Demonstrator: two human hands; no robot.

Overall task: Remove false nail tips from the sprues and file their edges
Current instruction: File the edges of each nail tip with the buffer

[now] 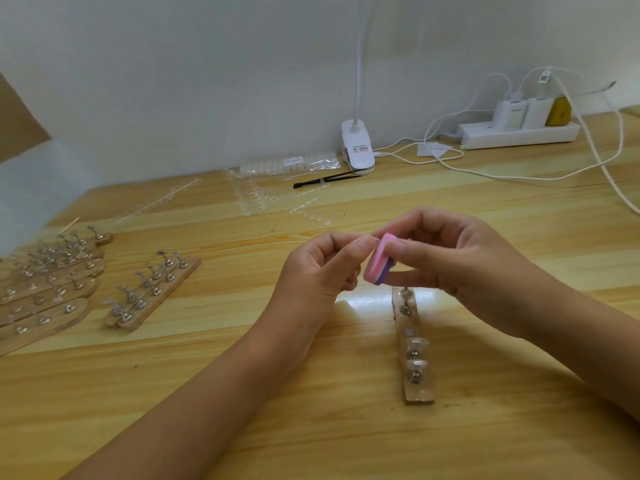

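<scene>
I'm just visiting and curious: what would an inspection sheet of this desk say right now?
Surface: light wooden table, glare patch near the hands.
Job's things: pink-and-purple sanding block; clear sprues of nail tips; wooden strips with metal holders.
Clutter: slim black tool; clear plastic bag.
Grippers: right hand grips the block; left hand pinches a tiny pale piece by its top.
Cables: white cables from a white power strip.
Surroundings: white wall; white clip lamp.
</scene>
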